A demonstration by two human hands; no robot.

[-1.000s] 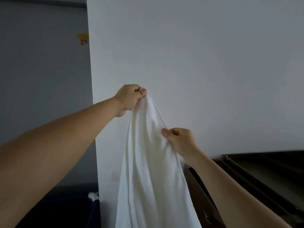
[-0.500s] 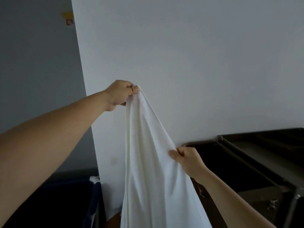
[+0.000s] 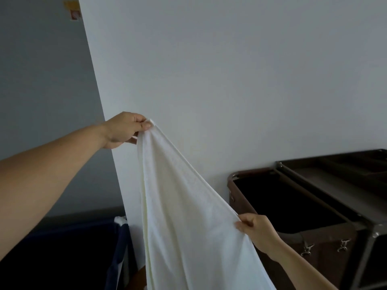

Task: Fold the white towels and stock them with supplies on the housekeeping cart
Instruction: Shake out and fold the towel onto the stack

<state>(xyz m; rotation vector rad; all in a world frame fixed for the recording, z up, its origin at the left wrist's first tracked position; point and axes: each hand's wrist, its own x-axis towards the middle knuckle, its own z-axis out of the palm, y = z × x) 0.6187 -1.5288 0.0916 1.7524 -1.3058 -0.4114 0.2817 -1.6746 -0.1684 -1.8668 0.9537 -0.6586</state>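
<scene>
Here the towel (image 3: pixel 184 216) hangs mid-frame, clear of every surface. Its top edge is pulled taut on a slant from upper left to lower right, and the rest of the cloth falls out of the bottom of the frame. That slanted edge is what the next move turns on, I judge: to fold, its two ends must come level and then meet, and the lower end runs on past the lower hand (the far corner itself is out of view). The left hand (image 3: pixel 125 129), raised at centre left, pinches the top corner between thumb and curled fingers, with a small tuft of cloth poking out past the fingertips. The right hand (image 3: pixel 254 229), lower and further right, has its fingers curled round the same edge partway along, the cloth bunched in its grip. This hand is the nearer one to the cart (image 3: pixel 314 195), which stands at the right of the frame against the pale wall (image 3: pixel 230 80), its dark bag open just behind the knuckles. A dark blue bin (image 3: pixel 117 258) sits at lower left, beside the towel's hanging side.
</scene>
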